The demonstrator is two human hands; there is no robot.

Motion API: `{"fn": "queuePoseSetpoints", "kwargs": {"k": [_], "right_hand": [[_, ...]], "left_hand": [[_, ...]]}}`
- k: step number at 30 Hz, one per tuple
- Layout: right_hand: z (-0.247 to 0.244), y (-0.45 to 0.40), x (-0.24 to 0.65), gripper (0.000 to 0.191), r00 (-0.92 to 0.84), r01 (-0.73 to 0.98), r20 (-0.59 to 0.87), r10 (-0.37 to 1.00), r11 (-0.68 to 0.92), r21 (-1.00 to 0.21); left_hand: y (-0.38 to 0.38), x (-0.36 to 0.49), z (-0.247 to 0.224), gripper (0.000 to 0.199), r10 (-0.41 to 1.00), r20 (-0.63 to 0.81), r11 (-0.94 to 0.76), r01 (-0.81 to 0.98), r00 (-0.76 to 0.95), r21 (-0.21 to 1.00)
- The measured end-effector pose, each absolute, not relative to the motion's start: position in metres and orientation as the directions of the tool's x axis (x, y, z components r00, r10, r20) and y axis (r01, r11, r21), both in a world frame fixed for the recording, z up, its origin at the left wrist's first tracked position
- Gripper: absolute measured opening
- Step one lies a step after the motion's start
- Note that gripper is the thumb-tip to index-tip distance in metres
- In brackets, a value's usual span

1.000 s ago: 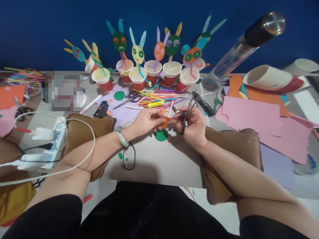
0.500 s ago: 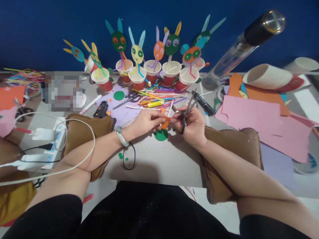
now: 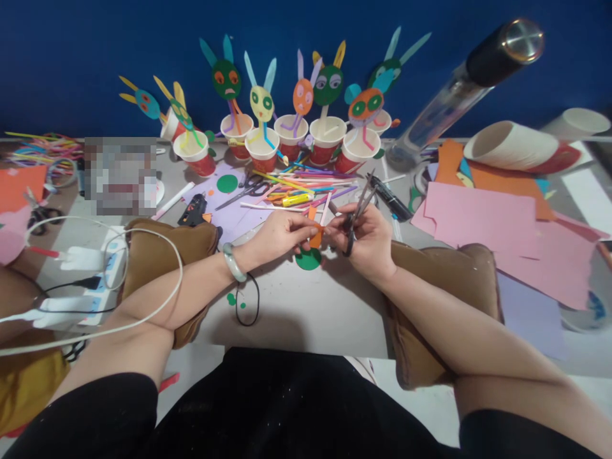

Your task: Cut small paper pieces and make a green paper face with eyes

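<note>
A small orange paper piece (image 3: 315, 238) is pinched between the thumb and fingers of my left hand (image 3: 282, 237). My right hand (image 3: 370, 245) has its fingers in the handles of dark scissors (image 3: 358, 213), whose blades point up and away from me. The thumb and fingertip of that hand also meet the right edge of the orange paper. A green paper circle (image 3: 308, 259) lies on the table just below the orange piece. Colored sticks (image 3: 306, 185) are heaped beyond my hands.
Paper cups (image 3: 262, 148) with paper animal faces stand along the blue wall. A glue gun (image 3: 193, 210) and second scissors (image 3: 245, 190) lie left of center. Brown cushions (image 3: 444, 280) flank the work area. A tall bottle (image 3: 444, 102) and pink paper (image 3: 482, 217) are at right.
The scissors in my right hand have tilted slightly. Both hands stay at nearly the same spot on the orange paper, and the whole view has shifted a little.
</note>
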State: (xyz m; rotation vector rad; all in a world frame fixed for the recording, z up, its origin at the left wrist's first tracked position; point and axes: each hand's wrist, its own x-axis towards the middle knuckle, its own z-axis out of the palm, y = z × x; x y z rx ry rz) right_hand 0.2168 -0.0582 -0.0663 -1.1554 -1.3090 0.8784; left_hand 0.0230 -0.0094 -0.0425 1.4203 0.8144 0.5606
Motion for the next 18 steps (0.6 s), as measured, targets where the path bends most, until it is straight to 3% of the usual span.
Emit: {"fn": "queuePoseSetpoints", "kwargs": {"k": [12, 18], "right_hand": [[-0.0675, -0.0565, 0.2168, 0.051, 0.073, 0.071, 0.192, 0.979, 0.187, -0.98], [-0.0711, -0.0559, 0.2178, 0.057, 0.088, 0.112, 0.24, 0.967, 0.23, -0.967]], "left_hand": [[-0.0043, 0.0251, -0.0402, 0.013, 0.833, -0.187, 0.239, -0.034, 0.52, 0.971], [-0.0064, 0.027, -0.0391, 0.006, 0.844, -0.208, 0.302, -0.117, 0.494, 0.946]]}}
